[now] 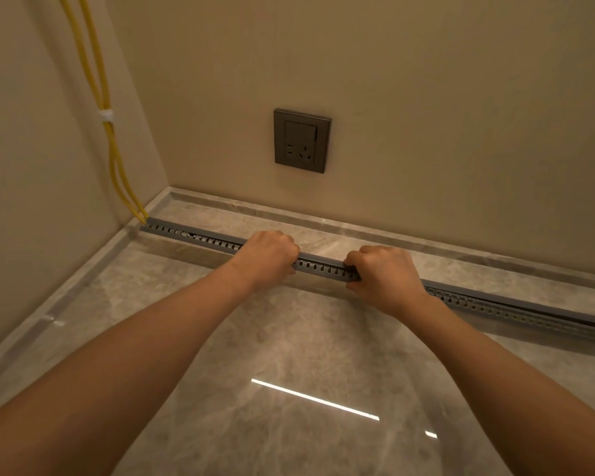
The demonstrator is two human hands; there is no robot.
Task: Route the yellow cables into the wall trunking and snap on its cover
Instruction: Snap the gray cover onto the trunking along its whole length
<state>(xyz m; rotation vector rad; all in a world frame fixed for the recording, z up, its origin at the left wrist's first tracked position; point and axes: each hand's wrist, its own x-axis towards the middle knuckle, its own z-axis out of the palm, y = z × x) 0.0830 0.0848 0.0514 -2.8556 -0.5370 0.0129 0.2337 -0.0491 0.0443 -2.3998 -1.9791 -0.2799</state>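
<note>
Left hand [268,255], right hand [385,273] curl fingers round trunking [320,266]; uneven squeeze risks pinching yellow cables [111,140] beyond left hand.

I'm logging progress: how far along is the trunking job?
Done: yellow cables enter the trunking at its left end. In hand: left hand and right hand grip the cover mid-run. Remaining: right of the hands a dark gap shows under the cover, so it seems unsnapped.

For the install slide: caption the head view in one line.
Left hand and right hand grip the grey slotted plastic trunking on the polished stone floor, two yellow cables entering its corner end.
</note>
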